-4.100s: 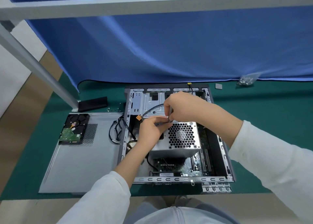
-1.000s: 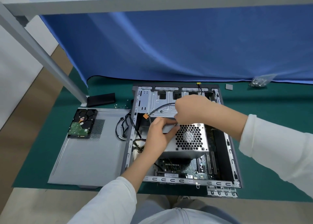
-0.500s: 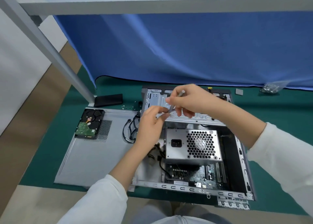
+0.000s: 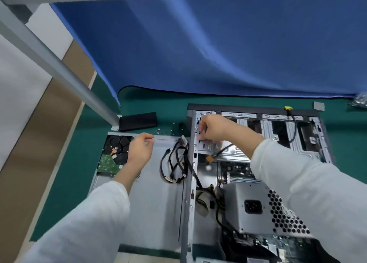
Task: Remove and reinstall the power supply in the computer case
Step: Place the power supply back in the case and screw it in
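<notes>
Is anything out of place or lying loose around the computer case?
A bundle of black cables hangs out over the case wall onto the removed side panel, and a bare hard drive lies on that panel.

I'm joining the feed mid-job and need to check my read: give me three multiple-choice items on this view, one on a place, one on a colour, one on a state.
1. Where does the hard drive lie?
A. on the grey side panel
B. inside the computer case
C. on the floor

2. What colour is the table mat?
A. red
B. green
C. yellow

3. How is the power supply now?
A. lying outside the case
B. wrapped in a bag
C. sitting inside the open case

Key: 1 A, the drive rests on the panel's far left corner; 2 B, green shows around the case; 3 C, its vented face shows within the case frame.
</notes>
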{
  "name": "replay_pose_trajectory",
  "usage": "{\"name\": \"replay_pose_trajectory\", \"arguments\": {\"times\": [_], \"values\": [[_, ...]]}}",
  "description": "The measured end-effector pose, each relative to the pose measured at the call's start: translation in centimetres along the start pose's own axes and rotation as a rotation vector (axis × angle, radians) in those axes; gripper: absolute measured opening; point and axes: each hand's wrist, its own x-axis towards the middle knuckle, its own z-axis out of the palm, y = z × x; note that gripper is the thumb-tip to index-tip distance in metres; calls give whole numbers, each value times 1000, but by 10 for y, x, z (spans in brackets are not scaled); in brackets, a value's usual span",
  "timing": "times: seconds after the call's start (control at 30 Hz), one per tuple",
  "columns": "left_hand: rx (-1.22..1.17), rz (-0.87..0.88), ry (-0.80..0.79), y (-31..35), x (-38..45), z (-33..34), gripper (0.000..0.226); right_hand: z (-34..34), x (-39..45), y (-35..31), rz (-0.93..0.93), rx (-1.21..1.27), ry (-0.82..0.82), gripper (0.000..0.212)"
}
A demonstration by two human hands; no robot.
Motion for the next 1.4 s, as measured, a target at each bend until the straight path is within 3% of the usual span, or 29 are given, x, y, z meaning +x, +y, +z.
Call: {"name": "replay_pose_trajectory", "arguments": {"times": [0.17,0.27,0.57,0.67,0.8,0.93,1.03,1.13,1.27,1.4], "values": [[120,-18,-24,-9,45,19,29,-4,14,-1,53,-10,-108,15],[133,-44,-50,-9,61,35,25,-2,17,-1,80,3,-122,21],[140,-65,-18,-18,78,50,15,1,19,3,50,29,-93,7],[125,-46,-27,-20,81,50,11,2,19,5,41,45,-68,25],[103,-13,-8,-17,74,45,6,2,18,5,18,27,-48,25],[-92,-21,53,7,44,27,3,0,8,9,-1,59,-21,24],[-399,7,56,41,6,7,6,-4,-14,12,-77,132,42,24],[-677,95,-67,78,-41,-9,15,-6,-46,13,-158,370,124,30],[-838,106,-191,119,-98,-11,14,-5,-95,16,-258,647,289,36],[-1069,68,-332,151,-148,-1,11,-2,-149,29,-319,853,374,16]]}}
